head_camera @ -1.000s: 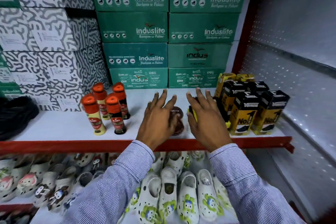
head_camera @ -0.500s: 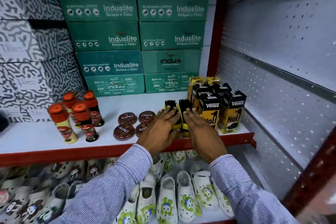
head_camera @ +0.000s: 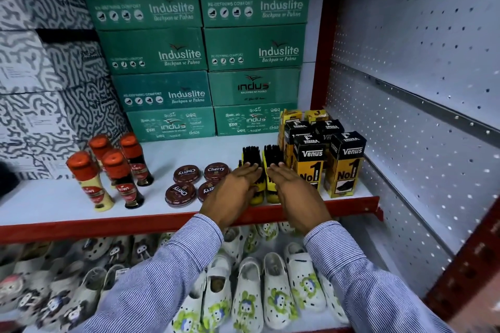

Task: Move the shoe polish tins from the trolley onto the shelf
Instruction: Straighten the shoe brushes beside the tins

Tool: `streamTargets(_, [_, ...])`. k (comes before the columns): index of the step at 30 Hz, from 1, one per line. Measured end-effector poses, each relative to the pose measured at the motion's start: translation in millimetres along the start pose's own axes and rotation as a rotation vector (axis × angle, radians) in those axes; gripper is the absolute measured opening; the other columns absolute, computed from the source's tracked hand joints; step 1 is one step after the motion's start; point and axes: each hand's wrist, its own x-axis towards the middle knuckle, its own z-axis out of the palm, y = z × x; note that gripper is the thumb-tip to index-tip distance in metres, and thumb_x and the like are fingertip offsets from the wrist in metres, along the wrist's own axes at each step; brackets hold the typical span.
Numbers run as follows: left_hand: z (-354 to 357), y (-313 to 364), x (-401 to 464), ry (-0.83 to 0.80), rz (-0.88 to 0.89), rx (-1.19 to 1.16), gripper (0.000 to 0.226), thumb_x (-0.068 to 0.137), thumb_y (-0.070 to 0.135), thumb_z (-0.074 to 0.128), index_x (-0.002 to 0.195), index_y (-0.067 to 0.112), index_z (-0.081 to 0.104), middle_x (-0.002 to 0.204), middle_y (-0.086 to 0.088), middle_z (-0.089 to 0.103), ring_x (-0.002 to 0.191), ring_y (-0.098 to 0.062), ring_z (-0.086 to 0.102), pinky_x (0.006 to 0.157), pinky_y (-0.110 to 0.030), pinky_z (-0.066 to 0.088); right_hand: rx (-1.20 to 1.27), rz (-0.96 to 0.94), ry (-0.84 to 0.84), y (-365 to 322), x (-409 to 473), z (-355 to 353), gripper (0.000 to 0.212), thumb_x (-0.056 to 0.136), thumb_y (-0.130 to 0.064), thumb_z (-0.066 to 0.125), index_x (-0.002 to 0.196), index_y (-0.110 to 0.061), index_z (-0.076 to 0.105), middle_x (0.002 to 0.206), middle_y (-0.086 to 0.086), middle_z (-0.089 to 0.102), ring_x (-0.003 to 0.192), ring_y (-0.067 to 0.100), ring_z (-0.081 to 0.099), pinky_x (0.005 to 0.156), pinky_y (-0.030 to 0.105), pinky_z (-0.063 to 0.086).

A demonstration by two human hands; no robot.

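Observation:
Several round brown Cherry shoe polish tins [head_camera: 180, 193] lie flat in a cluster on the white shelf [head_camera: 48, 201], just left of my hands. My left hand [head_camera: 234, 193] lies over the left one of two yellow shoe brushes [head_camera: 251, 155] with black bristles, its thumb against the brush's side. My right hand [head_camera: 295, 193] covers the right brush [head_camera: 273, 154] the same way, fingers straight. The brushes stand side by side against the Venus boxes. No tin is in either hand. The trolley is out of view.
Black-and-yellow Venus boxes [head_camera: 346, 165] stand at the shelf's right end by the red post [head_camera: 322, 35]. Kiwi polish bottles [head_camera: 121, 178] with orange caps stand at the left. Green Induslite boxes [head_camera: 173, 48] are stacked behind. Children's clogs [head_camera: 249, 300] fill the lower shelf.
A second ago my hands were over the tins; they have moved right onto the two brushes. In the last half second they have flattened over the brushes and barely shifted.

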Motion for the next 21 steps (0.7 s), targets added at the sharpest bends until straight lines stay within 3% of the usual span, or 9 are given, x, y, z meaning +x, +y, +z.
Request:
streamTargets(17, [1.5, -1.8, -1.1, 0.023, -0.027, 0.04, 0.051, 0.095, 0.019, 0.056, 0.145, 0.017, 0.045, 0.155, -0.002, 0.044, 0.146, -0.019, 0.036, 0.12, -0.043, 0.031, 0.021, 0.018, 0.001, 0.3, 4.3, 1.6, 0.065, 0.095, 0.01, 0.042, 0.152, -0.022, 0.035, 0.162, -0.001, 0.033, 0.152, 0.015, 0.023, 0.122, 0.035, 0.028])
streamTargets(21, [0.8, -3.2, -2.0, 0.037, -0.017, 0.055, 0.051, 0.095, 0.017, 0.056, 0.144, 0.016, 0.046, 0.154, -0.003, 0.045, 0.145, -0.02, 0.038, 0.121, -0.033, 0.028, 0.024, 0.031, -0.002, -0.7, 4.0, 0.1, 0.064, 0.095, 0.01, 0.041, 0.152, -0.021, 0.035, 0.162, 0.0, 0.032, 0.152, 0.016, 0.022, 0.123, 0.034, 0.025])
